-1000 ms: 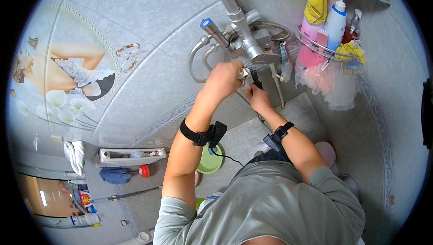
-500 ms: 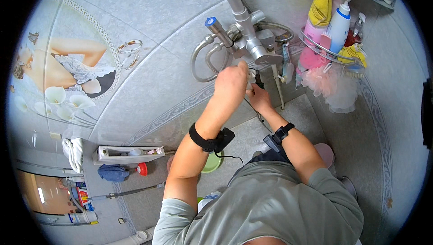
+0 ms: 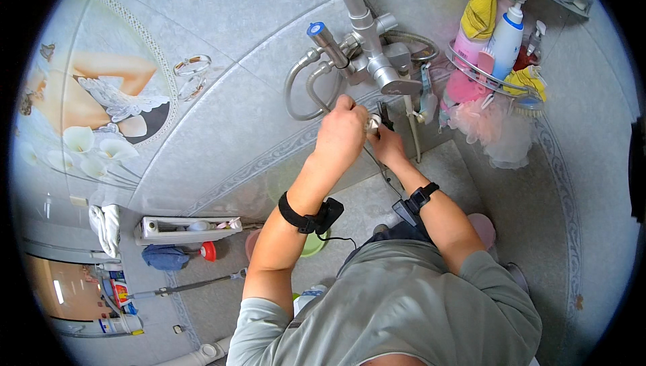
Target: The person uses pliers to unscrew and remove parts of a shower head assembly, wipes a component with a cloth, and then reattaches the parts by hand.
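Observation:
Below the chrome shower mixer (image 3: 377, 63), my two hands work close together. My left hand (image 3: 342, 131) is closed, its knuckles up, and whatever its fingers hold is hidden. Just right of it, my right hand (image 3: 388, 146) is closed around a small silvery-white fitting (image 3: 373, 123) with a round end. A black tool-like piece (image 3: 385, 115) sticks up beyond the right fingers; its kind is unclear. A thin dark cable or hose (image 3: 374, 158) hangs below the hands. The mixer's blue-capped handle (image 3: 323, 39) and a looped flexible metal hose (image 3: 292, 93) are up and left of them.
At the right, a wire corner shelf (image 3: 488, 75) holds bottles and yellow cloths, with a pink bath puff (image 3: 474, 122) below. A pale hose (image 3: 412, 130) hangs by the wall. A green basin (image 3: 314, 243), a red plunger (image 3: 208, 251) and a white rack (image 3: 188, 228) stand lower left.
My left hand has shifted slightly left and down, its raised fingers now lower. More of the silvery-white fitting's round end shows between my hands. The right hand is nearly still.

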A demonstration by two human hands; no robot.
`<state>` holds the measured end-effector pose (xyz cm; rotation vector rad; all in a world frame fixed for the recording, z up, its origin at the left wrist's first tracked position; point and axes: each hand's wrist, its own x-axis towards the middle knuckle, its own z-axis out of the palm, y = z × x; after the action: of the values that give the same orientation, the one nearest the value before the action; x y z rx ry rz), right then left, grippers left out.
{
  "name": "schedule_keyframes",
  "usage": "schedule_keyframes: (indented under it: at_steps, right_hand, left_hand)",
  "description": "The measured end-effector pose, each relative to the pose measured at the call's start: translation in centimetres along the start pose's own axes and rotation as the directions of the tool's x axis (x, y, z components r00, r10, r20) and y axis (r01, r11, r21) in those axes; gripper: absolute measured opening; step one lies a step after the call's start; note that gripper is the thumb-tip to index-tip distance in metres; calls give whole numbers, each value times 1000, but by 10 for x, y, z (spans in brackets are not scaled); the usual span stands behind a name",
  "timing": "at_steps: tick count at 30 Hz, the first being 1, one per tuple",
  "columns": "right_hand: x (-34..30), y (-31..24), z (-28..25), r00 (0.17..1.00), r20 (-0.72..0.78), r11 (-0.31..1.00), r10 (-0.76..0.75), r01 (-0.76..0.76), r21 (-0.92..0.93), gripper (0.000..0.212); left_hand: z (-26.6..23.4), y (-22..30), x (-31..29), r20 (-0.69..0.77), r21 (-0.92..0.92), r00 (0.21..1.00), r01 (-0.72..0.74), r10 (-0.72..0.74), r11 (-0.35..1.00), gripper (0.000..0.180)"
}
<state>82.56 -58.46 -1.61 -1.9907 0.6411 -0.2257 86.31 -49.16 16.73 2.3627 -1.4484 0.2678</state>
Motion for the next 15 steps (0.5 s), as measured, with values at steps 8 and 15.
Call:
schedule_keyframes:
  at_steps: [8,15]
  right_hand:
    - [1,3,1,997,-55,996,-52,56,72,32]
    - [1,2,3,995,-95,996,-11,19,83,31]
  left_hand:
    - [-6,-12,-3,97,-9,994,-47,48,999,13]
    - [-1,-17,-3,34,-24,999,-15,16,1000,18]
